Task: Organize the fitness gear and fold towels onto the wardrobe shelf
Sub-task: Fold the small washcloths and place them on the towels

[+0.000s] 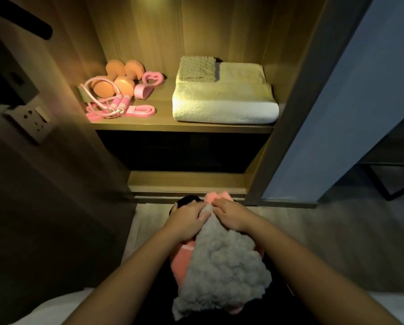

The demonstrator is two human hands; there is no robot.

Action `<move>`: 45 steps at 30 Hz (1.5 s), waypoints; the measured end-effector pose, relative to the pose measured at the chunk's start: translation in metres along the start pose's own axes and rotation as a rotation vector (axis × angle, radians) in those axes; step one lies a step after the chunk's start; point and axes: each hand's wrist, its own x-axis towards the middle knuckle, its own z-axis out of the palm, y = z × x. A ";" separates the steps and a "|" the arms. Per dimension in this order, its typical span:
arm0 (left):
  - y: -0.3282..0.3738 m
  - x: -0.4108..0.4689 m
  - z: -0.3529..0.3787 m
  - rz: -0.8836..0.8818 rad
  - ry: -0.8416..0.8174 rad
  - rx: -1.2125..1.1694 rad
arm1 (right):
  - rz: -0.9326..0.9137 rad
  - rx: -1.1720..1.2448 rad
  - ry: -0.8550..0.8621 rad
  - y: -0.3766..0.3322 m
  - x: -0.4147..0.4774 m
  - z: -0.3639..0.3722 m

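A fluffy grey towel (224,268) lies over my lap on top of a pink towel (181,256). My left hand (187,219) and my right hand (231,213) pinch its far edge, close together. On the lit wardrobe shelf (163,121) sit orange dumbbells (116,78), a pink jump rope (109,106), a pink resistance band (142,111) and pink grip pieces (149,83) on the left. A folded white towel (224,104) with a small grey folded towel (197,68) on it sits on the right.
A dark compartment (184,151) lies under the shelf. A wall socket (33,120) is on the left panel. A blue-grey door panel (351,95) stands at the right. Beyond my knees is pale wooden floor (313,231).
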 end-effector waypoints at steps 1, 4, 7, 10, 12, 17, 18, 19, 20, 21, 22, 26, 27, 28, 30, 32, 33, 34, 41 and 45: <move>-0.002 -0.004 0.005 0.006 -0.029 -0.035 | -0.021 -0.018 -0.007 -0.003 -0.003 0.002; -0.004 -0.014 0.012 0.026 0.022 -0.107 | -0.039 0.020 -0.018 -0.009 -0.012 0.000; 0.000 -0.025 0.009 0.016 0.071 -0.204 | -0.036 0.087 -0.074 -0.007 -0.022 -0.005; 0.002 -0.037 0.010 0.033 0.073 -0.258 | 0.011 0.255 -0.074 -0.005 -0.033 -0.003; 0.001 -0.046 0.014 0.073 0.084 -0.319 | 0.014 0.336 -0.091 -0.004 -0.040 0.001; 0.004 -0.058 0.009 0.068 0.298 -0.607 | -0.093 0.504 -0.119 -0.004 -0.050 0.012; 0.005 -0.059 0.006 0.062 0.341 -0.649 | -0.118 0.566 -0.071 -0.003 -0.050 0.013; 0.006 -0.058 0.003 0.054 0.376 -0.682 | -0.126 0.637 -0.019 -0.003 -0.051 0.014; 0.007 -0.058 -0.001 0.038 0.399 -0.718 | -0.129 0.692 0.030 -0.004 -0.052 0.013; 0.009 -0.058 -0.004 0.014 0.410 -0.767 | -0.132 0.727 0.070 -0.005 -0.053 0.012; 0.011 -0.059 -0.008 -0.017 0.416 -0.833 | -0.137 0.746 0.098 -0.005 -0.054 0.011; 0.018 -0.062 -0.016 -0.150 0.467 -1.052 | -0.150 0.766 0.169 -0.009 -0.056 0.002; 0.019 -0.063 -0.018 -0.163 0.493 -1.071 | -0.148 0.779 0.169 -0.010 -0.057 0.001; 0.019 -0.064 -0.020 -0.173 0.520 -1.084 | -0.144 0.795 0.160 -0.011 -0.058 -0.001; 0.018 -0.066 -0.026 -0.213 0.569 -1.128 | -0.141 0.861 0.110 -0.012 -0.061 -0.007; 0.016 -0.068 -0.033 -0.278 0.550 -1.308 | -0.157 0.969 0.033 -0.012 -0.066 -0.013; 0.016 -0.069 -0.035 -0.298 0.515 -1.424 | -0.171 1.018 -0.008 -0.012 -0.068 -0.017; 0.016 -0.070 -0.038 -0.301 0.483 -1.515 | -0.184 1.060 -0.044 -0.011 -0.071 -0.020; 0.016 -0.069 -0.058 -0.276 0.559 -1.704 | -0.136 1.130 -0.199 0.007 -0.084 -0.031; 0.005 -0.071 -0.069 -0.266 0.657 -1.641 | -0.140 1.052 -0.144 0.019 -0.094 -0.039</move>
